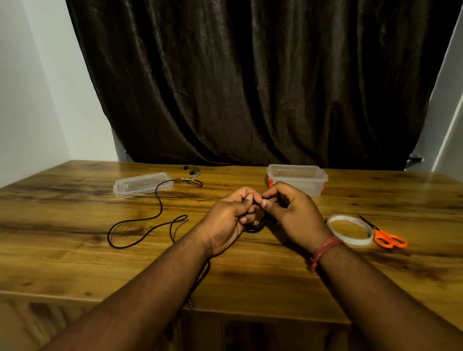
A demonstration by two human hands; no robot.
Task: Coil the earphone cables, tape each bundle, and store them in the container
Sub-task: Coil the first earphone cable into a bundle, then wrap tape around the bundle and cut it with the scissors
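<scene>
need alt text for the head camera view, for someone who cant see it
Two hands, left hand and right hand, hold a coil of black earphone cable above a wooden table. Behind stands an open clear container; tape roll and orange scissors lie right.

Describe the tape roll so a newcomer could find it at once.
Start at the wooden table and look toward its right side, just beyond the wrist with the red thread band. The translucent white tape roll lies flat there, touching the orange-handled scissors. It is the only ring-shaped thing there.
</scene>
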